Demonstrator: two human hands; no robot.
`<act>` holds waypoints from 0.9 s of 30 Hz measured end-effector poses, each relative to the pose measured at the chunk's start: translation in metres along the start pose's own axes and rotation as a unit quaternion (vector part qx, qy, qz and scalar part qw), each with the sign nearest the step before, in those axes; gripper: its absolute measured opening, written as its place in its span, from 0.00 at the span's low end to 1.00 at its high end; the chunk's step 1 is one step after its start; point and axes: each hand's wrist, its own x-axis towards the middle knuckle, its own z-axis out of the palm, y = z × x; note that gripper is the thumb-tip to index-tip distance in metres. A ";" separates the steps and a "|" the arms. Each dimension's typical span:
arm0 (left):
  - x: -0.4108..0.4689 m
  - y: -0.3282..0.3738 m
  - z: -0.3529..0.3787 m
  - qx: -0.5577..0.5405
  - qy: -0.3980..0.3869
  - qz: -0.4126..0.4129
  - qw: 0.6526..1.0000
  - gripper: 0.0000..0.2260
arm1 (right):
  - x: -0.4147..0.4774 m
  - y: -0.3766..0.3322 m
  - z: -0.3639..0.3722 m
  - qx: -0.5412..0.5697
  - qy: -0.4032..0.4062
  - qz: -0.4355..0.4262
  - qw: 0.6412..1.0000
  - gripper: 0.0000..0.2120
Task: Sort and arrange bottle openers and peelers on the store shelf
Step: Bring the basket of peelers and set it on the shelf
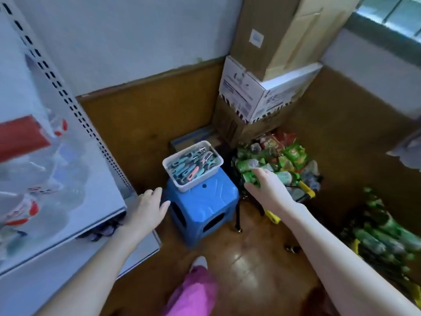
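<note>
Two hands are stretched out, one to each side of the blue stool (pixel 205 201), and nothing is held in either. A white bin (pixel 182 188) is set on the back part of the stool's top. The openers and peelers (pixel 193 165) are heaped in it, unsorted, with teal, dark and pink handles mixed and a few metal heads showing. The bin seems to have been raised on the stool so that the stock can be reached without bending to the floor (pixel 250 258). The stool is kept just right of the shelf (pixel 100 174), so each piece needs only a short carry.

The left hand (pixel 145 208) is held at the stool's left corner, just below the shelf edge. Its fingers are straight and loosely together, and its thumb points toward the stool. Whether the fingertips touch the stool's rim cannot be told.

The right hand (pixel 266 185) is held right of the stool, above a heap of green packets (pixel 293 156). Its palm is turned down and its fingers are lightly spread and relaxed. No contact with the packets can be made out.

Stacked boxes (pixel 262 92) are seen behind the stool, against the wall. None of the openers or peelers has been lifted out, so the sorting is judged not to have begun. The hands look placed either to steady the stool or to reach in for the bin.
</note>
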 end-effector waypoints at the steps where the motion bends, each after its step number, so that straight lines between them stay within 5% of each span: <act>1: 0.015 0.000 0.005 -0.009 -0.007 -0.022 1.000 0.19 | 0.023 0.004 0.002 -0.002 -0.015 -0.008 1.000 0.26; 13: 0.134 0.009 0.050 0.015 -0.045 -0.195 0.980 0.21 | 0.237 0.036 0.037 -0.003 -0.164 -0.075 0.984 0.28; 18: 0.180 0.009 0.095 -0.063 -0.027 -0.279 0.958 0.23 | 0.310 0.049 0.086 0.015 -0.211 -0.091 0.973 0.30; 27: 0.249 -0.014 0.191 -0.177 0.047 -0.295 0.938 0.21 | 0.385 0.075 0.187 0.134 -0.259 -0.034 0.956 0.35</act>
